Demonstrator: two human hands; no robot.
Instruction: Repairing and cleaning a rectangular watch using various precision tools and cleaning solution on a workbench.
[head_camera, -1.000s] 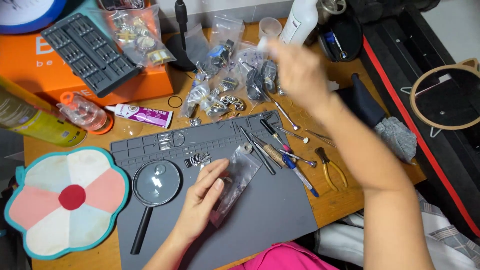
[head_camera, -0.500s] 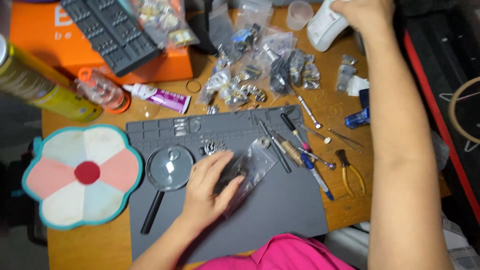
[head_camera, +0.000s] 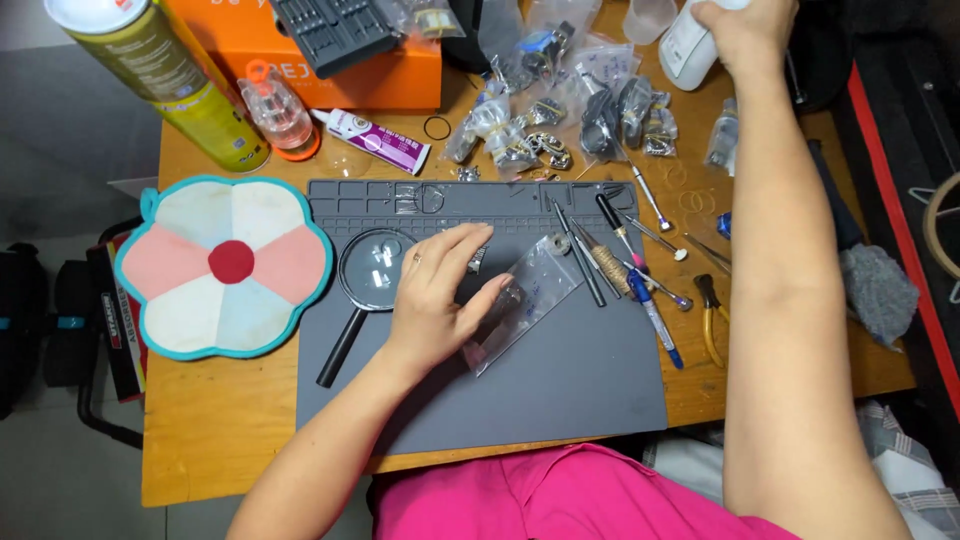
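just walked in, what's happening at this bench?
A person sits at a wooden desk working over a grey mat. The left hand rests flat on a small clear plastic bag lying on the mat, beside a magnifying glass. The right hand reaches to the far edge of the desk and has its grip on a white bottle. Screwdrivers and a pen lie at the mat's right edge.

Orange box (head_camera: 300, 60) at table's back, yellow-green spray can (head_camera: 165, 75) left, clear, perhaps parts-filled bags (head_camera: 560, 110) beside.
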